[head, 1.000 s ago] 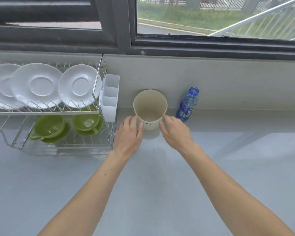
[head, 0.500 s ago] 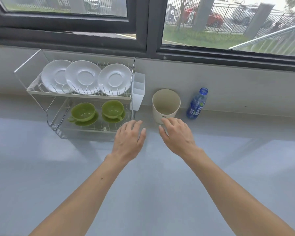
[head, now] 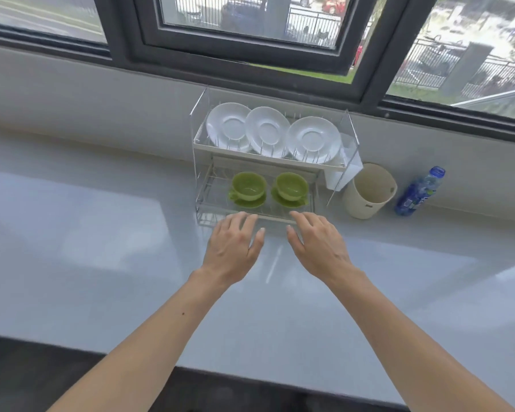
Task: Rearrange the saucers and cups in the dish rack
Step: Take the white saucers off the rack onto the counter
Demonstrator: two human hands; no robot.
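Note:
A two-tier wire dish rack [head: 201,203] stands on the grey counter below the window. Three white saucers [head: 267,131] stand upright side by side on its upper tier. On the lower tier sit two green cups, the left cup [head: 248,186] and the right cup [head: 289,186], each on a green saucer. My left hand [head: 234,248] and my right hand [head: 317,242] hover palm down just in front of the rack's lower front edge, fingers spread, holding nothing.
A white cutlery holder [head: 344,169] hangs on the rack's right end. A beige tub [head: 369,190] stands to the right of it, then a blue water bottle [head: 419,191] against the wall. The grey counter [head: 101,248] stretches left, with its front edge near me.
Both hands have left the beige tub and moved left to the front of the rack. The view has swung left and pulled back, so the rack is now centred.

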